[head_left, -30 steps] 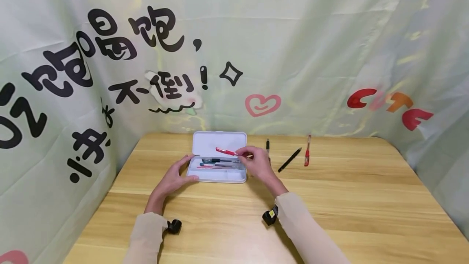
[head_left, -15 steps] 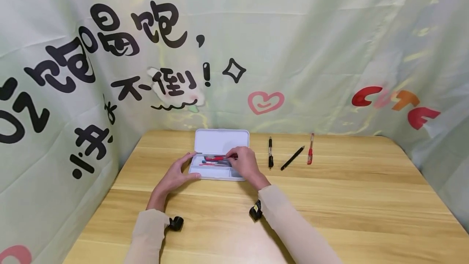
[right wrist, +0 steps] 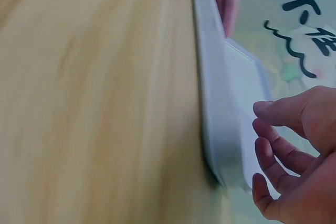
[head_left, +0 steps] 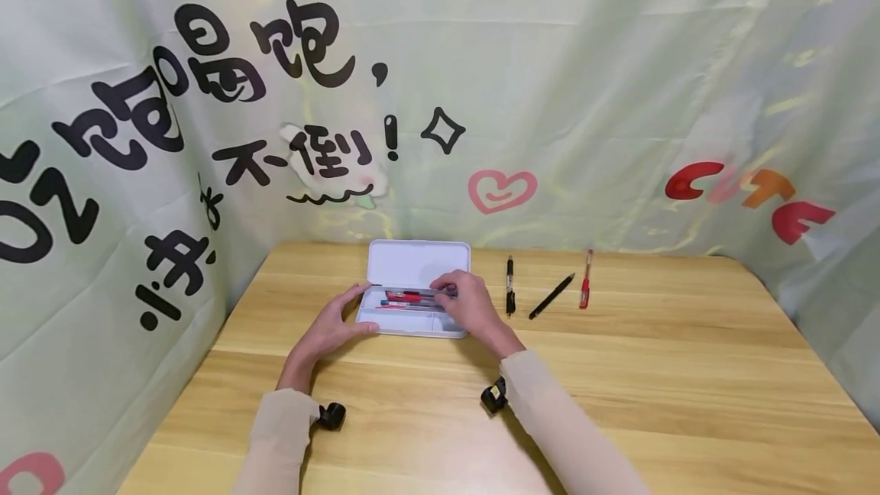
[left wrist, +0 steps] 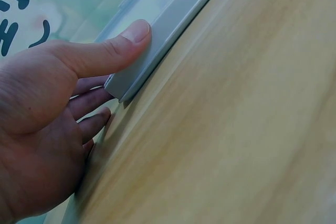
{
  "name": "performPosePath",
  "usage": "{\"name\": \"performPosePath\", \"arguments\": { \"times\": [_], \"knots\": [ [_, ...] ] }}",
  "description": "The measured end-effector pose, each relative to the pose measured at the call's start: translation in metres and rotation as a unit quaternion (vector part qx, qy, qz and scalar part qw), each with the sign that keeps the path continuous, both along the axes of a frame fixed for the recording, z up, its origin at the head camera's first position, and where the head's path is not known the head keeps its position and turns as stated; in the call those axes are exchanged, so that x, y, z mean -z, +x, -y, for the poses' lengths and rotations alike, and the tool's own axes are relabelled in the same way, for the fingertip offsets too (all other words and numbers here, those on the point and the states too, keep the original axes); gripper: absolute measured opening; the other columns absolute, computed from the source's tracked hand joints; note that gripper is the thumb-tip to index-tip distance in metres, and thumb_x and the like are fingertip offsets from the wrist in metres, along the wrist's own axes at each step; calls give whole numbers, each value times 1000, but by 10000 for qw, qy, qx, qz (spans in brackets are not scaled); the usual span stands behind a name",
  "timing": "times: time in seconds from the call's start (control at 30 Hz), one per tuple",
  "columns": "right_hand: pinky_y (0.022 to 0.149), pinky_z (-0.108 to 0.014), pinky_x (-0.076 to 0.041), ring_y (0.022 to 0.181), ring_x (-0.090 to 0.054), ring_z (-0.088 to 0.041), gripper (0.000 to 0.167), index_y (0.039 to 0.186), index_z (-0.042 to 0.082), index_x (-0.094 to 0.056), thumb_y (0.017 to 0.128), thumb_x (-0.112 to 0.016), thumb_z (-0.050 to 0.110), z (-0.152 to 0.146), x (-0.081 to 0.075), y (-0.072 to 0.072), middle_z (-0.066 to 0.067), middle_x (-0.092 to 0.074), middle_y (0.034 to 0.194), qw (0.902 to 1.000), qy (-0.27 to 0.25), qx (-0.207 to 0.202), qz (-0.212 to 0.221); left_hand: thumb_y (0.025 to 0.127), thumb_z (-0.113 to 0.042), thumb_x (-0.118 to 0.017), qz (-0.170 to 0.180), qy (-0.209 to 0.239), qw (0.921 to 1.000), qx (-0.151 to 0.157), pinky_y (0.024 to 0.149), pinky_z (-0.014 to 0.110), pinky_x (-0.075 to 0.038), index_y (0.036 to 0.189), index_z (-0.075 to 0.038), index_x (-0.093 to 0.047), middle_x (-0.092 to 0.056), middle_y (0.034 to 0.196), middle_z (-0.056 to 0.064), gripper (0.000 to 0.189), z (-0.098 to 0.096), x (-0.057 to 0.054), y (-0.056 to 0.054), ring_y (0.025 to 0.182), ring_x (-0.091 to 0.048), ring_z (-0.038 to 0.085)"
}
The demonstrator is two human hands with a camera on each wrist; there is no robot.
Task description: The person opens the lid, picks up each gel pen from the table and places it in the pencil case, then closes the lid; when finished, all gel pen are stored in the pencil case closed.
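Occupying the middle of the far half of the worktop [head_left: 412, 418]: one white pencil case [head_left: 406, 321], long side toward the near edge, its lid [head_left: 419, 262] thrown open on the far side.

Contents: several pens [head_left: 406, 305] in the far long compartment, lying lengthwise left to right, overlapping, exact count unclear; among them one red pen [head_left: 411, 297], its right end by the right hand.

Left hand [head_left: 333, 327]: at the left end of the case, gripping it; thumb on the near left corner, fingers spread round the end toward the far corner.

Right hand [head_left: 474, 304]: over the right end of the case; fingers loosely curved and a little apart, thumb and forefinger tips close together, nothing visible between them in the right wrist view.

Loose, to the right of the case, well apart from one another: one black pen [head_left: 510, 286], pointing far to near; one plain black pen [head_left: 551, 296], slanting; one clear-barrelled pen with red grip [head_left: 586, 281], farthest right.

Backdrop: pale printed cloth [head_left: 584, 98], black lettering, pink heart [head_left: 503, 192].
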State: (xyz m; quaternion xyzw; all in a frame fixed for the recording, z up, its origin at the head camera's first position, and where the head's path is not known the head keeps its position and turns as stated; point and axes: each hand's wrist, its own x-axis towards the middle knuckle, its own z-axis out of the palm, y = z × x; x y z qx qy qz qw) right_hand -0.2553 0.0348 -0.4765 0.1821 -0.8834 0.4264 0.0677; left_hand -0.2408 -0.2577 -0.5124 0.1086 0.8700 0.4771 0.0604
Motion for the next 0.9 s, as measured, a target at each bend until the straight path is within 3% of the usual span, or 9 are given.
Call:
{"name": "performPosePath", "arguments": {
  "times": [0.27, 0.63, 0.77, 0.9],
  "knots": [
    [91, -49, -54, 104, -65, -32, 25, 116, 2, -74, 91, -75, 1, -37, -18, 14, -12, -73, 113, 9977, -556, 296, -239, 83, -32, -88, -3, -70, 10000, -43, 120, 66, -12, 158, -12, -41, -19, 167, 24, 90, 1, 0, 3, 153, -15, 45],
    [85, -55, -53, 107, -65, -35, 30, 126, 3, -69, 96, -70, 5, -118, -25, 30, -17, -71, 119, 9891, -591, 1171, -667, 83, -32, -88, 29, 50, 10000, -8, 120, 66, -10, 157, -12, -42, -19, 167, 23, 90, -3, 1, 0, 154, -14, 44],
    [84, -49, -50, 107, -64, -36, 30, 127, 2, -67, 97, -67, 5, -145, -21, 32, -19, -70, 118, 9836, -602, 1595, -585, 83, -34, -87, 7, 29, 10000, 42, 120, 65, -11, 158, -12, -42, -19, 167, 23, 90, -3, 2, 0, 154, -14, 44],
    [82, -32, -47, 106, -64, -36, 30, 128, 2, -67, 98, -66, 6, -166, -16, 29, -19, -68, 118, 9775, -593, 1957, -513, 84, -34, -87, -21, 26, 10000, 9, 120, 66, -11, 158, -13, -41, -19, 168, 23, 90, -1, 3, 1, 154, -14, 44]
  ]
}}
